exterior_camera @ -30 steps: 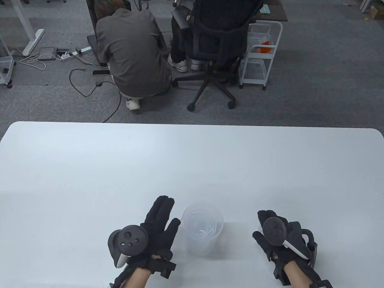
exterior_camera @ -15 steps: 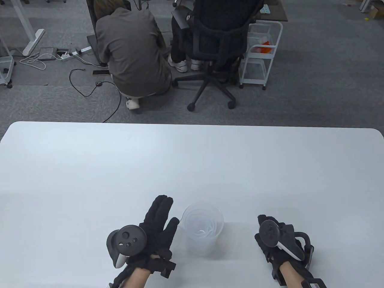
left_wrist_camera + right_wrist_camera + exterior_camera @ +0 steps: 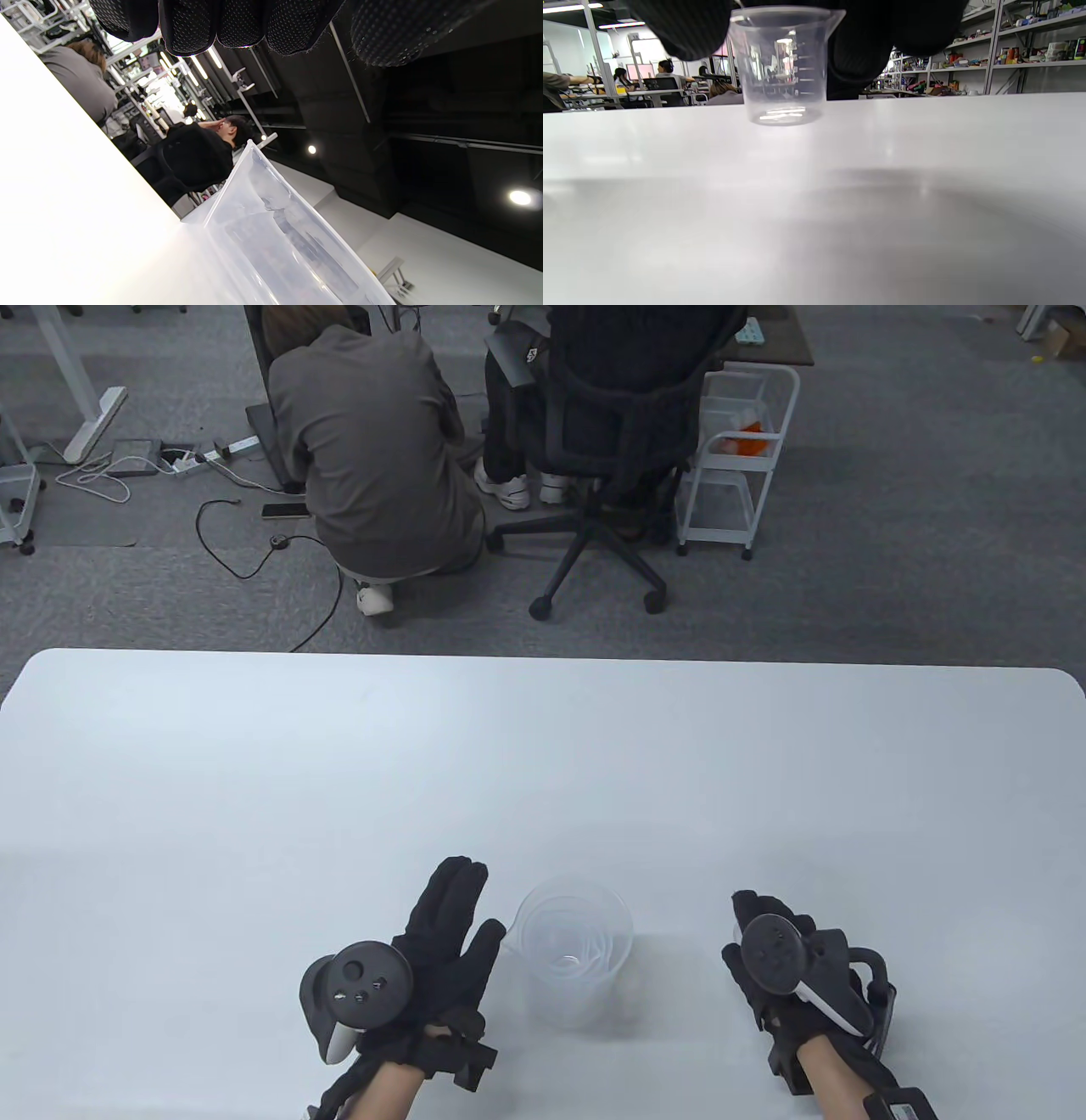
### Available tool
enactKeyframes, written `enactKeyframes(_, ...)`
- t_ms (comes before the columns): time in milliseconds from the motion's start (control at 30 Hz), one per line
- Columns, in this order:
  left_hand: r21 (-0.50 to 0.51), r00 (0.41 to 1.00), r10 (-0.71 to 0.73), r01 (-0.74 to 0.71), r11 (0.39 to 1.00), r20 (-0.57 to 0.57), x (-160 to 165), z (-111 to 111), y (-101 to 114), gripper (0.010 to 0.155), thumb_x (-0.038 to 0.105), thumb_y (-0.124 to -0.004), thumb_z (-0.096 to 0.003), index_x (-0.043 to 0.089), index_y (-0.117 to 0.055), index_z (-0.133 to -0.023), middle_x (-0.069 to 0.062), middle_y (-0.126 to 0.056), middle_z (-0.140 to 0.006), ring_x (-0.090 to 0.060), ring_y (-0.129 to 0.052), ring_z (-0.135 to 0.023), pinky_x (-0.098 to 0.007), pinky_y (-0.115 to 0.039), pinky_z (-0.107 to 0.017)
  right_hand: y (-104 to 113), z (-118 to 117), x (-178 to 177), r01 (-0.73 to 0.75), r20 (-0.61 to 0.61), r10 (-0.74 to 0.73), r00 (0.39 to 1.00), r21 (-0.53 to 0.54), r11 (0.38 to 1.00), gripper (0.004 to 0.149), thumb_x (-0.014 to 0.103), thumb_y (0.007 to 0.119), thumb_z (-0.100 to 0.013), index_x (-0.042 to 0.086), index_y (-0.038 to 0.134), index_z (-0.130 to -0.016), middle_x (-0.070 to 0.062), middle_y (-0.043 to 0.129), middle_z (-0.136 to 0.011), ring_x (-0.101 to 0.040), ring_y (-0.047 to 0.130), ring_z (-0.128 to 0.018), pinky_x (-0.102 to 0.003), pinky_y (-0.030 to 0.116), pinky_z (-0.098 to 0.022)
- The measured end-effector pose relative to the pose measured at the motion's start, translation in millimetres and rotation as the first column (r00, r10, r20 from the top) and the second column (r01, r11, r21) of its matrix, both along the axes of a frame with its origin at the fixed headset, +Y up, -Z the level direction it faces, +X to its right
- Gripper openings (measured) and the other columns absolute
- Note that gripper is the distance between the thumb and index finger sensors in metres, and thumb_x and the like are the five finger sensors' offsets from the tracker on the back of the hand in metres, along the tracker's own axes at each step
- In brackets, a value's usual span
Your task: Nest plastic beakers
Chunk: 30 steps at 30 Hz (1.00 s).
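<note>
At the bottom of the table view the left hand (image 3: 441,950) lay flat near the lower middle, fingers straight and together, thumb spread, holding nothing, its thumb just beside the big beaker (image 3: 575,954) without clearly touching it. The left wrist view showed that beaker's clear wall (image 3: 280,241) filling the lower middle of the frame, with the gloved fingertips (image 3: 250,25) hanging free along the top edge. At the lower right of the table view the right hand (image 3: 785,967) was curled downward under its tracker, well apart from the big beaker; from above, what it held was hidden, but the right wrist view showed a small beaker (image 3: 785,63) at the top centre, upright with printed scale marks, gripped between gloved fingers (image 3: 857,55), its base on or just above the table (image 3: 814,203); I could not tell which. The big beaker stood upright between the hands, and faint rings inside suggested others already sat in it, so the small one was probably the last to go in. The likely trouble from here: the stack was light and nobody was holding it, so a small beaker lowered off-centre or tilted could catch a rim, tip the stack or slide it away; the thin wall might also squash under a tight grip. Beyond the table's (image 3: 543,746) far edge, two people sat on the carpeted floor area at the top of the frame
</note>
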<state>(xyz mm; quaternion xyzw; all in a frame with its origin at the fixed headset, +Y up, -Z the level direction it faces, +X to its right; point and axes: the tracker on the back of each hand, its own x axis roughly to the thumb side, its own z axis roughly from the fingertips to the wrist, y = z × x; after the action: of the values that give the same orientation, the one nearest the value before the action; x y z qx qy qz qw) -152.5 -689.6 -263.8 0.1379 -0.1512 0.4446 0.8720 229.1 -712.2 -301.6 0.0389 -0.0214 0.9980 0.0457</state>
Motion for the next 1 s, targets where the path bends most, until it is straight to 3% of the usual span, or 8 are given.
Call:
enactKeyframes(333, -0.007, 1.0, -0.004, 0.004, 1.0, -0.003, -0.3, -0.2, -0.6, 0.065, 0.05, -0.067, -0.049, 0.017, -0.055, -0.104, -0.015, -0.047, -0.111, -0.049, -0.061, -0.1, -0.06, -0.06, -0.067, 81.4, 4.6, -38.6, 0.092, -0.12, -0.072, 0.99, 0.165, 0.982, 0.064, 0.043, 0.078, -0.046, 0.015, 0.058, -0.1, -0.015, 0.067, -0.105, -0.035, 0.081, -0.082, -0.05, 0.069, -0.06)
enactKeyframes(500, -0.009, 1.0, -0.004, 0.004, 1.0, -0.005, -0.6, -0.4, -0.5, 0.065, 0.05, -0.067, -0.049, 0.017, -0.055, -0.105, -0.015, -0.047, -0.112, -0.049, -0.061, -0.1, -0.06, -0.06, -0.067, 108.8, 12.0, -71.9, 0.131, -0.22, -0.085, 0.972, 0.202, 0.971, 0.064, 0.043, 0.078, -0.047, 0.015, 0.058, -0.1, -0.016, 0.068, -0.105, -0.035, 0.081, -0.082, -0.051, 0.069, -0.06)
enactKeyframes(700, -0.012, 1.0, -0.008, 0.008, 1.0, -0.003, -0.3, -0.7, -1.0, 0.065, 0.05, -0.067, -0.049, 0.017, -0.055, -0.104, -0.015, -0.047, -0.111, -0.049, -0.061, -0.1, -0.06, -0.06, -0.067, 117.8, 16.8, -115.5, 0.132, -0.328, -0.071, 0.942, 0.167, 0.977, 0.064, 0.043, 0.078, -0.047, 0.015, 0.058, -0.101, -0.015, 0.068, -0.105, -0.035, 0.08, -0.083, -0.051, 0.068, -0.061)
enactKeyframes(1000, -0.016, 1.0, -0.007, 0.007, 1.0, -0.005, -0.6, -1.1, -1.3, 0.066, 0.05, -0.067, -0.0489, 0.017, -0.055, -0.104, -0.015, -0.047, -0.111, -0.049, -0.061, -0.1, -0.06, -0.06, -0.067, 93.6, 13.8, -163.9, 0.035, -0.413, 0.003, 0.911, 0.083, 0.996, 0.063, 0.045, 0.078, -0.047, 0.016, 0.06, -0.1, -0.014, 0.07, -0.105, -0.037, 0.08, -0.084, -0.053, 0.067, -0.061)
